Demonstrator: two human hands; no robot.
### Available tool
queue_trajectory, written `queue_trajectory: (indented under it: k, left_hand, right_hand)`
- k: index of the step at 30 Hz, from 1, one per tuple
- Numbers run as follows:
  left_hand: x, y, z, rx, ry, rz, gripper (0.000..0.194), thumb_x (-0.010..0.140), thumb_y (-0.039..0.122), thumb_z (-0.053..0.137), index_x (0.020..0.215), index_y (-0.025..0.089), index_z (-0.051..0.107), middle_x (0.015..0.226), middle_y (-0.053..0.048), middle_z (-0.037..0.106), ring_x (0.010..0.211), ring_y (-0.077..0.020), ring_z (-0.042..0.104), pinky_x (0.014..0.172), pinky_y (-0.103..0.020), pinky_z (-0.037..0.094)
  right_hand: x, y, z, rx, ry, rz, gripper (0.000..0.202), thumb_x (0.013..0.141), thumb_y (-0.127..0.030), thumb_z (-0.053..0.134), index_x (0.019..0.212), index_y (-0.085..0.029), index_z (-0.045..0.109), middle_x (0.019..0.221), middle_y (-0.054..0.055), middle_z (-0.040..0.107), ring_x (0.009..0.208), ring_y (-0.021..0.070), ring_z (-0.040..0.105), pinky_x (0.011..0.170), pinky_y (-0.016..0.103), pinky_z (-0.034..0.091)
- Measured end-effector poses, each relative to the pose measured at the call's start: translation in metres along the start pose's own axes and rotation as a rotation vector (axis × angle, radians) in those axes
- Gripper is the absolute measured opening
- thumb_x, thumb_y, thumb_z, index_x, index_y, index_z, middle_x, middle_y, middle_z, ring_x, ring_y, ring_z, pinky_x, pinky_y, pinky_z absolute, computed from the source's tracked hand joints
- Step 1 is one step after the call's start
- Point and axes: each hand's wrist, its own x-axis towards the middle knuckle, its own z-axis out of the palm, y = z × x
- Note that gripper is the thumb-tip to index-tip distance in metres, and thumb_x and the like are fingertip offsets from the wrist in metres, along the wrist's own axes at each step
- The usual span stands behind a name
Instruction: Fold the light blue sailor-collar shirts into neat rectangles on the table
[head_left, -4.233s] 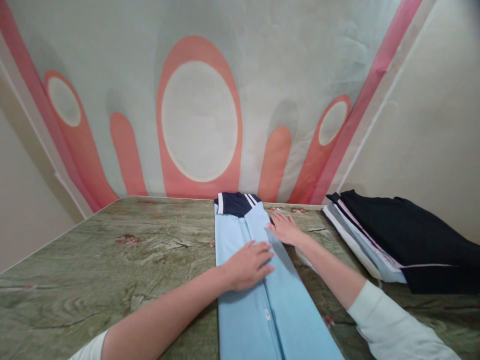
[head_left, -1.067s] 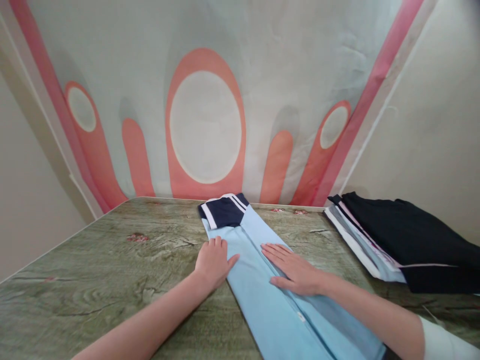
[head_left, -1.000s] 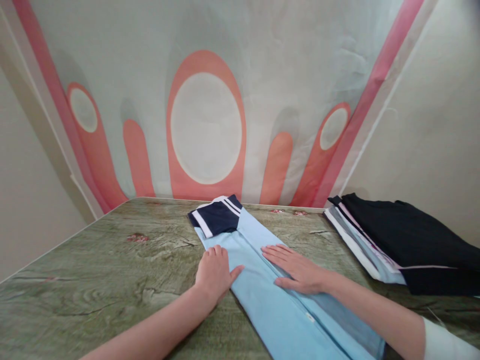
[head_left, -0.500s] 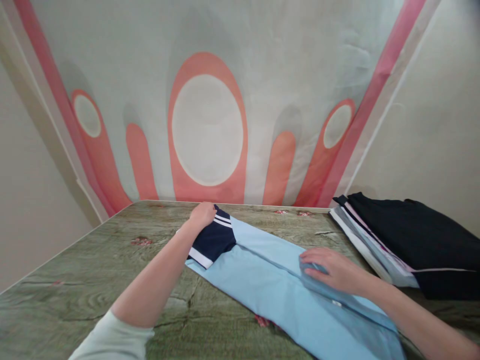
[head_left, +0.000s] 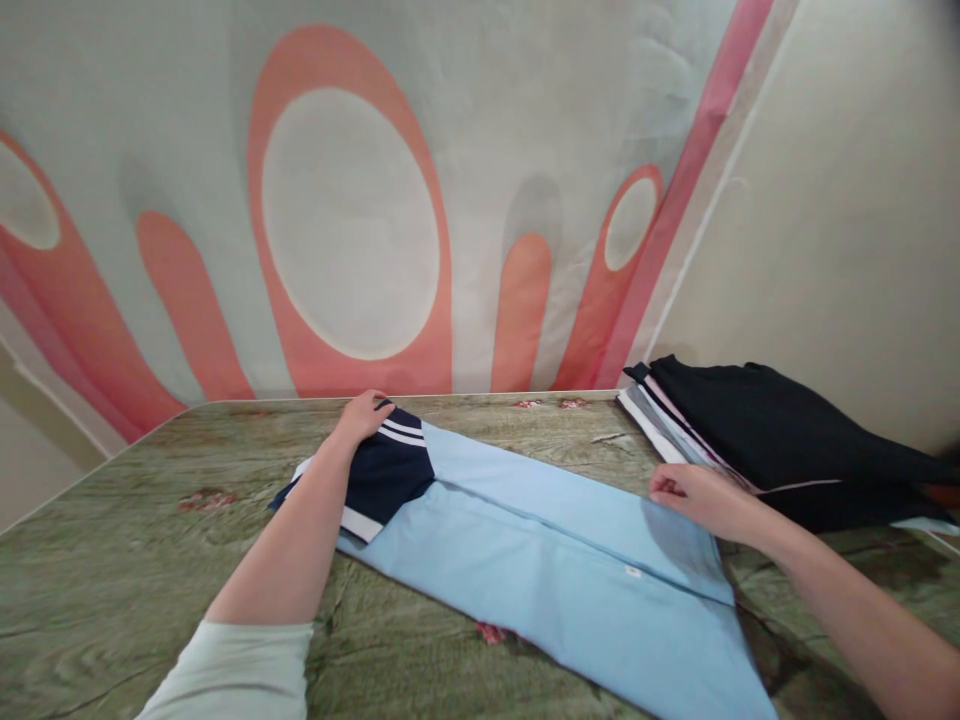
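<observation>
A light blue garment (head_left: 540,540) with a navy, white-striped part (head_left: 390,462) at its left end lies on the wood-patterned table, stretched from the middle left to the lower right. My left hand (head_left: 366,415) rests on the top edge of the navy part, fingers bent over it; whether it pinches cloth is hard to tell. Above the right end of the blue cloth is my right hand (head_left: 694,492), its fingers curled together, and whatever it may hold is hidden. A small white tag shows on the cloth near the seam.
A stack of folded clothes (head_left: 787,430), black on top with white, grey and pink layers below, lies at the right of the table (head_left: 97,580). Behind the table stands a wall covering (head_left: 480,150) with coral shapes and white ovals.
The view has turned to the right. My right hand has moved toward the garment's right end and its fingers have curled. The blue cloth there lies flatter. My left hand stays at the navy part.
</observation>
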Motion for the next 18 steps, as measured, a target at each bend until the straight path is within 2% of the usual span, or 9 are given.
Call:
queue_trajectory:
  k: [4, 7, 13, 18]
  left_hand:
    - [0.001, -0.011, 0.001, -0.352, -0.024, 0.091, 0.048, 0.071, 0.041, 0.059, 0.111, 0.014, 0.058, 0.111, -0.009, 0.063, 0.104, -0.0219, 0.057, 0.086, -0.026, 0.043]
    - [-0.001, -0.013, -0.002, -0.499, -0.014, 0.108, 0.046, 0.068, 0.042, 0.059, 0.105, 0.016, 0.063, 0.103, -0.007, 0.067, 0.097, -0.0214, 0.060, 0.084, -0.026, 0.045]
    - [0.006, -0.027, -0.009, -0.427, 0.149, -0.042, 0.037, 0.068, 0.034, 0.058, 0.099, 0.016, 0.067, 0.091, -0.005, 0.070, 0.084, -0.0198, 0.063, 0.075, -0.024, 0.047]
    - [0.012, -0.049, -0.009, -0.354, 0.209, -0.154, 0.034, 0.067, 0.030, 0.057, 0.094, 0.014, 0.069, 0.087, -0.006, 0.070, 0.083, -0.0209, 0.063, 0.074, -0.025, 0.048]
  right_hand:
    - [-0.004, 0.014, -0.001, -0.044, -0.011, 0.077, 0.010, 0.074, -0.025, 0.051, 0.071, -0.019, 0.058, 0.063, 0.001, 0.063, 0.058, 0.0140, 0.056, 0.051, 0.022, 0.037]
    - [-0.007, 0.017, -0.002, -0.070, 0.015, 0.116, 0.011, 0.075, -0.022, 0.049, 0.069, -0.019, 0.057, 0.059, 0.000, 0.061, 0.054, 0.0124, 0.053, 0.048, 0.020, 0.033]
    - [-0.006, 0.014, -0.001, -0.145, 0.044, 0.149, 0.012, 0.076, -0.020, 0.048, 0.066, -0.019, 0.055, 0.055, 0.000, 0.059, 0.050, 0.0119, 0.053, 0.046, 0.020, 0.031]
    - [0.003, 0.021, 0.012, -0.066, 0.120, 0.116, 0.012, 0.080, -0.026, 0.047, 0.083, -0.021, 0.057, 0.065, 0.000, 0.063, 0.054, 0.0128, 0.057, 0.048, 0.021, 0.035]
